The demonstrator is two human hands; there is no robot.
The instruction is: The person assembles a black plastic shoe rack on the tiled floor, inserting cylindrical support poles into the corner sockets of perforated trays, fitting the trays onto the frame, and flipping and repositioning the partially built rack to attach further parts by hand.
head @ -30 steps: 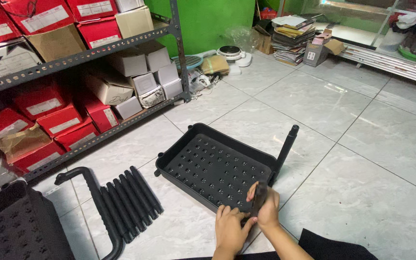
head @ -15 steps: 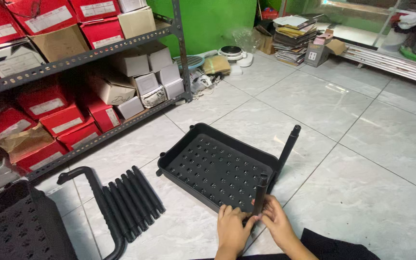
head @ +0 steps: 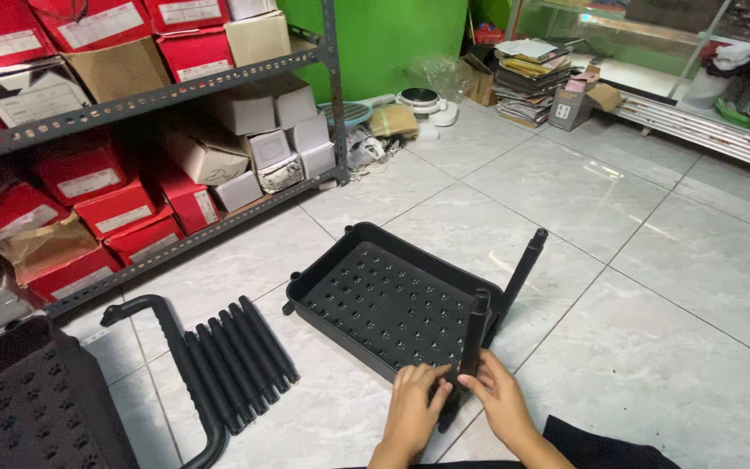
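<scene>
Left hand: the left hand [head: 412, 406] lies with fingers loosely curled on the near corner of the black perforated tray [head: 388, 302], fingertips pressing the rim beside the base of a black post [head: 472, 346].
Right hand: the right hand [head: 498, 398] is closed around the lower end of that same post, fingers wrapped about it, just beside the left hand.
Post in hand: it stands nearly upright at the tray's near right corner; its foot is hidden by the hands.
Second post: another black post [head: 523, 270] rises tilted from the tray's right corner, further from the person.
Tray: black plastic, shallow, with rows of holes across its floor; it lies on the pale tiled floor [head: 653, 287] and holds nothing loose inside.
Spare posts: a row of black tubes [head: 240, 358] lies side by side on the floor to the left of the tray, apart from it.
Handle: a curved black handle bar [head: 175, 365] lies touching the left side of the tubes.
Other tray: a second black perforated tray [head: 32, 408] sits at the lower left.
Shelving: a grey metal rack [head: 149, 91] holds red shoe boxes [head: 88, 191] and white boxes [head: 279, 143].
</scene>
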